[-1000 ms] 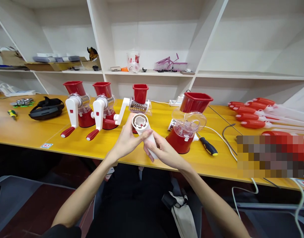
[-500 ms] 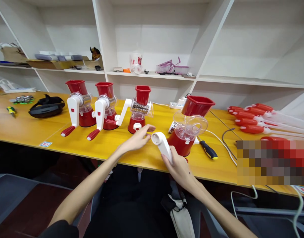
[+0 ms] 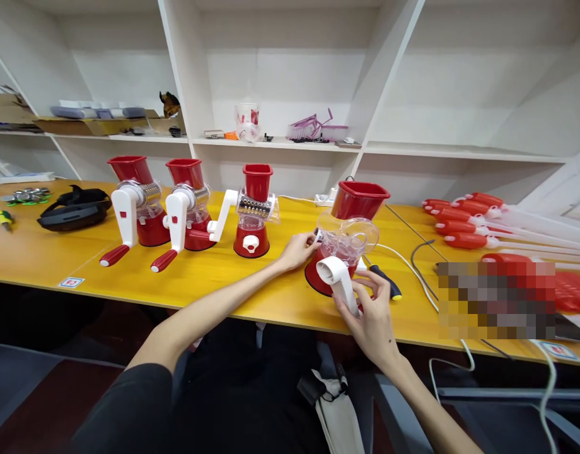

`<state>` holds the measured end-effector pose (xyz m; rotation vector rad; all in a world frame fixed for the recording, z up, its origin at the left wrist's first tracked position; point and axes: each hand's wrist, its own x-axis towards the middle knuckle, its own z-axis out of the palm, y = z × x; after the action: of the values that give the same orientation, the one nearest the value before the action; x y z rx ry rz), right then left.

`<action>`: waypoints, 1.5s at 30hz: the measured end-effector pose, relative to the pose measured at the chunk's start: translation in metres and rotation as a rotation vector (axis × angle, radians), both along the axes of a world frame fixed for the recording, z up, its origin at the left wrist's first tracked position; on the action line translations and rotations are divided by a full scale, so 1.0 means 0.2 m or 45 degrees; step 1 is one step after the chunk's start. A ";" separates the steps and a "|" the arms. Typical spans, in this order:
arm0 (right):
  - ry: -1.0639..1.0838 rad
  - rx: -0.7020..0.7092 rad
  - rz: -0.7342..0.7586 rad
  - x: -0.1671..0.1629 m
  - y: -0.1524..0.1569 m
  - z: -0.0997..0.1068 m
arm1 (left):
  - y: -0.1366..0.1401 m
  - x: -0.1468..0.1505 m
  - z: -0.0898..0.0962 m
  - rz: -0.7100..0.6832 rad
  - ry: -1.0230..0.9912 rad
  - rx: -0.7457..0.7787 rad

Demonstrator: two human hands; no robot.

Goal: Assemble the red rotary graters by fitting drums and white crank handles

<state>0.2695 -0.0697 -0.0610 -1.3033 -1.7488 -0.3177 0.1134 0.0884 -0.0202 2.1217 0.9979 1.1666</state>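
A rotary grater with a red hopper (image 3: pixel 363 198), a clear plastic body and a red base stands at the table's front, right of centre. My right hand (image 3: pixel 372 312) grips a white crank handle (image 3: pixel 340 280) before this grater, its round socket end tilted up and the crank apart from the drum housing. My left hand (image 3: pixel 297 251) reaches to the grater's left side, its fingers closed at a metal grater drum (image 3: pixel 319 237), mostly hidden. To the left stand three more rotary graters with cranks fitted: a near one (image 3: pixel 253 221), a middle one (image 3: pixel 188 208) and a far-left one (image 3: pixel 139 205).
A dark-handled screwdriver (image 3: pixel 387 282) lies behind my right hand. Several red-and-white plastic items (image 3: pixel 469 224) and cables (image 3: pixel 422 271) occupy the right side. A black headset-like strap (image 3: pixel 75 208) and a small yellow-green tool (image 3: pixel 4 218) lie left. White shelves (image 3: pixel 280 144) rise behind the yellow table (image 3: pixel 214 284).
My left hand has moved right to the drum beside the grater. My right hand has carried the crank handle to the right, in front of the grater's base. The view has shifted slightly.
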 end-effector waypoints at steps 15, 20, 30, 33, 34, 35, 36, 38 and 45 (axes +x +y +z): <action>-0.154 -0.299 0.221 -0.12 -0.01 0.03 | -0.54 -0.56 -0.04 0.482 -0.306 0.375; -0.105 -0.472 0.486 -0.27 -0.14 0.16 | -0.59 -0.65 0.07 0.644 -0.600 0.534; 0.205 -0.747 -0.307 0.13 0.20 0.21 | -0.65 -0.68 0.26 0.611 -0.683 0.638; 0.138 -0.808 -0.305 0.16 0.37 0.16 | -0.62 -0.65 0.29 0.509 -0.699 0.478; 0.128 -0.815 -0.285 0.15 0.41 0.15 | -0.61 -0.64 0.29 0.475 -0.705 0.424; 0.124 -0.817 -0.264 0.14 0.45 0.13 | -0.60 -0.64 0.30 0.441 -0.707 0.382; 0.127 -0.813 -0.242 0.12 0.48 0.12 | -0.60 -0.64 0.30 0.411 -0.705 0.356; 0.155 -0.783 -0.196 0.10 0.53 0.11 | -0.61 -0.64 0.31 0.376 -0.692 0.332; 0.450 -0.354 -0.017 -0.02 0.30 0.22 | -0.69 -0.56 0.30 0.381 -0.788 0.239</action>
<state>0.2663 -0.0100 -0.0161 -1.4654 -1.5176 0.1497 0.0004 -0.0499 0.0389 1.5861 0.9457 1.9704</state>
